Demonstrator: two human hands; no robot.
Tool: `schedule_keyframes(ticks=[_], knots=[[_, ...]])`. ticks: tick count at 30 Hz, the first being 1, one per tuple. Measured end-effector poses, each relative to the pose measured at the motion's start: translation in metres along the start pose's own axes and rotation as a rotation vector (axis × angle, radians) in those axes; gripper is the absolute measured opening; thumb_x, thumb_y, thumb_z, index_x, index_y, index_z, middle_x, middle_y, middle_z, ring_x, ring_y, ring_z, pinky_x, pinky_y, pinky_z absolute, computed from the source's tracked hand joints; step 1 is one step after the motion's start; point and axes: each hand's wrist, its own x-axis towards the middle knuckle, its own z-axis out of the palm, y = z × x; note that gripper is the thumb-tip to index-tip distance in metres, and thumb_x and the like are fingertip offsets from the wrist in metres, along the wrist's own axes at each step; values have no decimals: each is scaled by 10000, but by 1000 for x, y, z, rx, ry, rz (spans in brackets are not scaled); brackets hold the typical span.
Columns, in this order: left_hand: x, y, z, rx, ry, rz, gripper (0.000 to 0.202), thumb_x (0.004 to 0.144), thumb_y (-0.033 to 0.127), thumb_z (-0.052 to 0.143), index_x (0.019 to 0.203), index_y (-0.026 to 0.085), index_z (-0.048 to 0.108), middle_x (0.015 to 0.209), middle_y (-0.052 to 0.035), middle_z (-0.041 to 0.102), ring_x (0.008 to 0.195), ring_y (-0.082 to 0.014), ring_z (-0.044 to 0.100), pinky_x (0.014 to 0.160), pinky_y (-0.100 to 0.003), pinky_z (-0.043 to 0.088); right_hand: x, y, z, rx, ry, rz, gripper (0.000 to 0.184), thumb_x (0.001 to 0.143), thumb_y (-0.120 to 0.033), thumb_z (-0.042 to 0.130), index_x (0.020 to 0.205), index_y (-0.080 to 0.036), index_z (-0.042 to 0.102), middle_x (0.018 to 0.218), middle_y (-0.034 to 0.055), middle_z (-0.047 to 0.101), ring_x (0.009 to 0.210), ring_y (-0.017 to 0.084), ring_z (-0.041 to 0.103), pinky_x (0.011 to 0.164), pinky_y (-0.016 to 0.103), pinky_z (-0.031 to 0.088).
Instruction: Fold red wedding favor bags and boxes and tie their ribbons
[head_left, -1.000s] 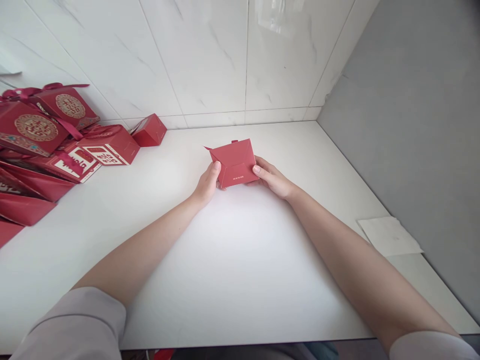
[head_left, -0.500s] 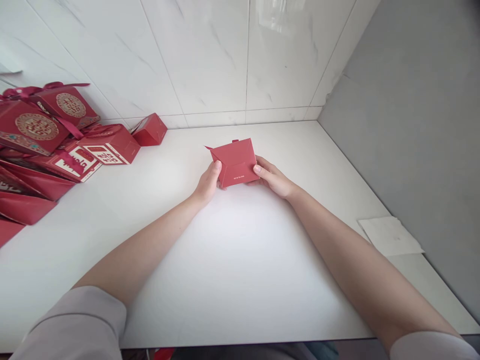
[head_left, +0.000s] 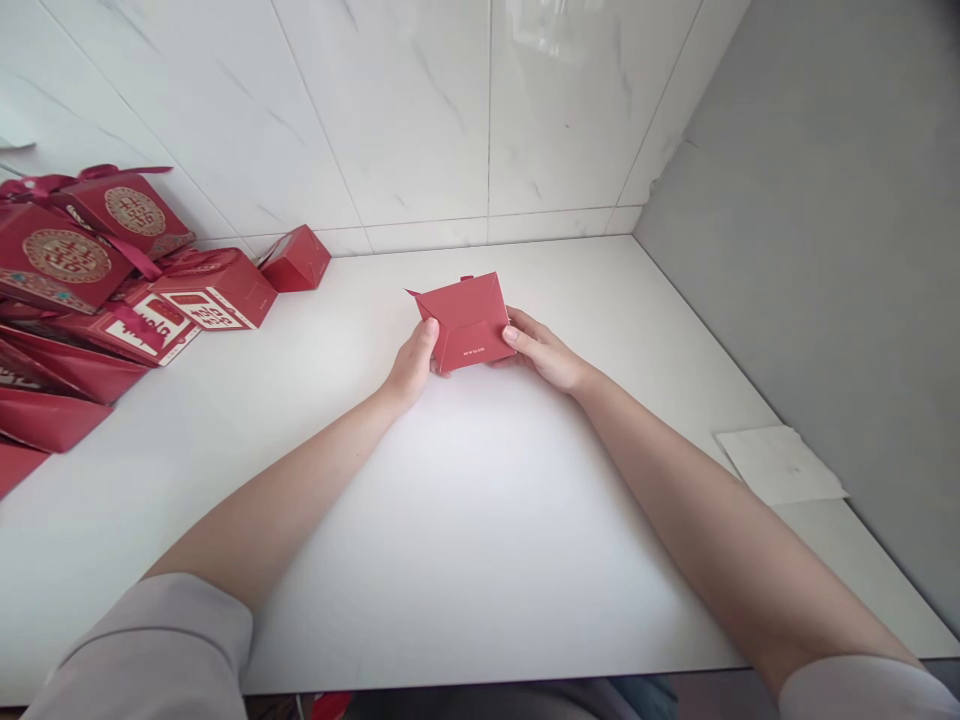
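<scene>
From my end I see the red gift box [head_left: 469, 315] between both hands, over the middle of the white surface [head_left: 465, 560]; the left hand [head_left: 409, 367] has its grip around the left side, thumb on the printed face; the right hand [head_left: 546, 352] holds the opposite side likewise; ribboned red boxes [head_left: 217, 285] pile up well to the left, near the tiled wall [head_left: 412, 110].

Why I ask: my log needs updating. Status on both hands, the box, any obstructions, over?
Left hand, right hand: gripping red box from either side. Small pale print facing camera. Other boxes apart at left, not in the way.
</scene>
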Motion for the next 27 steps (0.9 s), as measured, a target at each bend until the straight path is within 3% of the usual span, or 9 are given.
schedule_keyframes(ticks=[11,15,21,27], knots=[[0,2,0,0,19,-10,896,813,969,428,1212,201,661,984,-115,743,737,-189,645,603,-305,540,1,-1,0,4,-6,-11,827,898,-735,684,1536,-256,467,1598,130,536,1399,323,604,1071,493,630],[1,-1,0,3,26,-17,899,804,977,429,1197,204,668,975,-121,751,770,-216,676,602,-317,543,1,0,0,4,-2,-12,805,907,-721,686,1542,-275,472,1576,117,567,1404,317,604,1060,479,639],[1,1,1,-16,26,-19,895,796,972,457,1231,218,665,1167,-155,762,884,-247,712,582,-309,546,1,0,0,5,5,-4,806,902,-718,693,1541,-280,472,1569,118,572,1406,323,602,1068,489,634],[-1,2,1,-27,24,0,860,814,949,472,1203,205,660,1103,-148,762,887,-247,716,576,-306,550,0,0,1,2,0,-11,802,900,-722,688,1544,-291,478,1580,110,573,1419,328,591,1080,510,624]])
